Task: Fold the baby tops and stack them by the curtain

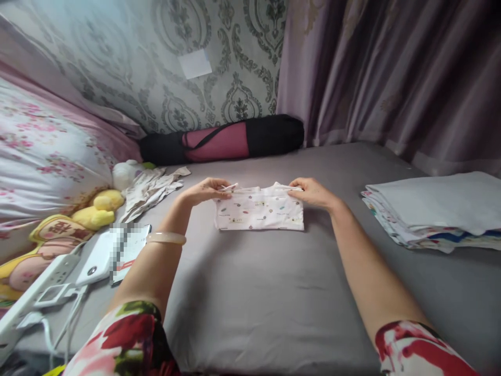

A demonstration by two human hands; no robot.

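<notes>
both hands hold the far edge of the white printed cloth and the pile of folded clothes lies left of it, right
No: the pile of folded clothes lies to the right of the white printed cloth, as the head view shows. The left hand and right hand do hold its far edge.

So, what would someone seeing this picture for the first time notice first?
Probably the small white printed garment lying flat in the middle of the grey bed sheet, with the left hand and the right hand pinching its two far corners. Next, the stack of folded clothes at the right edge, and the black and pink rolled bag against the wall at the back.
</notes>
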